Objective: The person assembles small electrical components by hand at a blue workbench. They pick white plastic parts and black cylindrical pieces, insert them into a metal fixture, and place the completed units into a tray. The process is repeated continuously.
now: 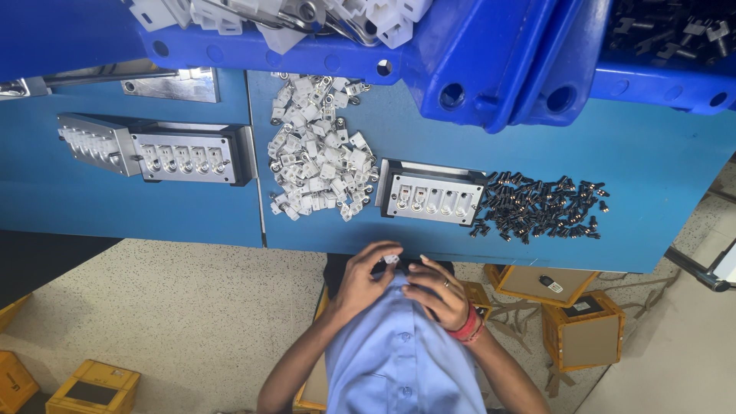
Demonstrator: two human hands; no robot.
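- Where your hands meet at your chest, below the table (659,169) edge, your left hand (362,280) and right hand (437,293) pinch one small white part (391,259) between curled fingertips.
- Its long axis is too small to tell; it lies roughly level between your thumbs.
- Just beyond stands the jig (431,195), long axis left to right, between white parts (320,149) and black pins (537,205).
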